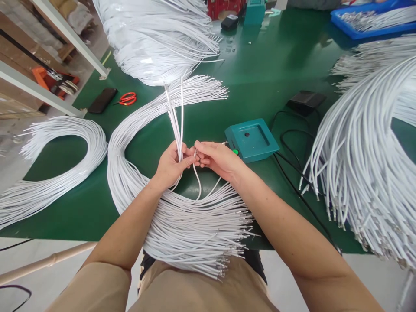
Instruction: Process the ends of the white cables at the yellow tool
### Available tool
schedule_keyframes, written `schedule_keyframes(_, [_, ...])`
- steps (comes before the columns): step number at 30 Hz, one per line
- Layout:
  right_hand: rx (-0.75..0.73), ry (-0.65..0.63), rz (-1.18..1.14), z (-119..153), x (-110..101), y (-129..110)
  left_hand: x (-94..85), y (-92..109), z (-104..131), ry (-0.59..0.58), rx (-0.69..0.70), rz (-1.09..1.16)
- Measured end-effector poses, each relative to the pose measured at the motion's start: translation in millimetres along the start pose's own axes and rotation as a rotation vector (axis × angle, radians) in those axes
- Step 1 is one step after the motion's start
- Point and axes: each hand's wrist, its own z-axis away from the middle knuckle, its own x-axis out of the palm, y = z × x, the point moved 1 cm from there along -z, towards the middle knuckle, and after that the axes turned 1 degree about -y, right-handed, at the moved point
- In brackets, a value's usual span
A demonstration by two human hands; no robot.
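My left hand point(173, 164) is closed around a few white cables point(177, 123), whose ends stick up above the fingers. My right hand point(216, 158) pinches the metal-tipped end of one white cable point(197, 180) close to the left fingertips. That cable hangs down in a curve below the hands. Under both hands lies a big C-shaped bundle of white cables point(130, 130), its near ends reaching over the table edge toward my lap. Just right of my right hand sits a teal device point(251, 139) with a green button point(235, 152).
More white cable bundles lie at left point(81, 143), at the back point(159, 39) and at right point(351, 164). Red-handled scissors point(128, 99) and a dark phone-like object point(102, 100) lie back left. A black pedal-like box point(306, 102) with cords and a blue tray point(354, 32) are on the right.
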Motion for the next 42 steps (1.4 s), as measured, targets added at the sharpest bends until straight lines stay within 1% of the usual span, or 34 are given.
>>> schedule_keyframes(3, [0.000,0.005,-0.023,-0.5,-1.9,0.8,-0.9,0.2,-0.7,0.027,0.003,0.022])
schedule_keyframes(7, [-0.047,0.099,0.056,1.9,1.3,-2.0,-2.4,-1.7,-1.5,0.047,0.015,0.038])
schedule_keyframes(12, [-0.173,0.272,0.327,7.0,9.6,-8.2,-4.5,-3.7,-1.7,0.026,0.057,0.006])
schedule_keyframes(17, [-0.234,0.347,0.663,5.7,6.3,-8.0,-3.9,-2.6,0.8,-0.019,0.064,-0.069])
schedule_keyframes(19, [-0.224,0.363,0.804,5.3,3.5,-9.2,-3.8,-2.8,1.3,-0.035,0.055,-0.085])
schedule_keyframes(21, [-0.211,0.369,0.856,5.7,1.9,-11.3,-4.2,-3.7,1.0,-0.034,0.048,-0.079])
schedule_keyframes(24, [-0.253,0.286,0.796,6.9,2.4,-12.9,-4.6,-5.5,-0.4,-0.028,0.050,-0.035])
schedule_keyframes(26, [-0.292,0.237,0.843,7.2,3.2,-11.0,-4.5,-6.4,-1.3,-0.046,0.043,0.013])
schedule_keyframes(28, [-0.354,0.259,1.013,7.0,3.3,-7.2,-4.8,-7.0,-2.0,-0.066,-0.002,0.079])
schedule_keyframes(30, [-0.483,0.292,1.271,6.4,3.5,-2.9,-6.2,-7.5,-2.9,-0.053,-0.092,0.171])
schedule_keyframes(31, [-0.563,0.284,1.421,6.1,3.9,-0.8,-7.4,-7.8,-3.5,-0.038,-0.149,0.223])
schedule_keyframes(33, [-0.710,0.224,1.709,5.6,4.6,2.3,-9.9,-8.6,-5.1,-0.012,-0.263,0.320])
schedule_keyframes(35, [-0.785,0.171,1.906,5.5,4.1,2.5,-12.0,-9.8,-6.9,0.001,-0.336,0.374])
schedule_keyframes(36, [-0.791,0.174,1.959,5.6,3.1,1.1,-12.7,-10.4,-7.8,0.008,-0.342,0.382])
schedule_keyframes(38, [-0.753,0.251,2.009,5.9,-0.7,-4.3,-13.5,-11.8,-9.2,0.039,-0.309,0.361])
schedule_keyframes(40, [-0.653,0.327,2.035,5.9,-6.3,-10.4,-13.2,-13.4,-9.8,0.070,-0.270,0.306])
schedule_keyframes(42, [-0.531,0.324,2.064,5.0,-12.0,-14.8,-12.3,-15.1,-10.0,0.079,-0.255,0.247])
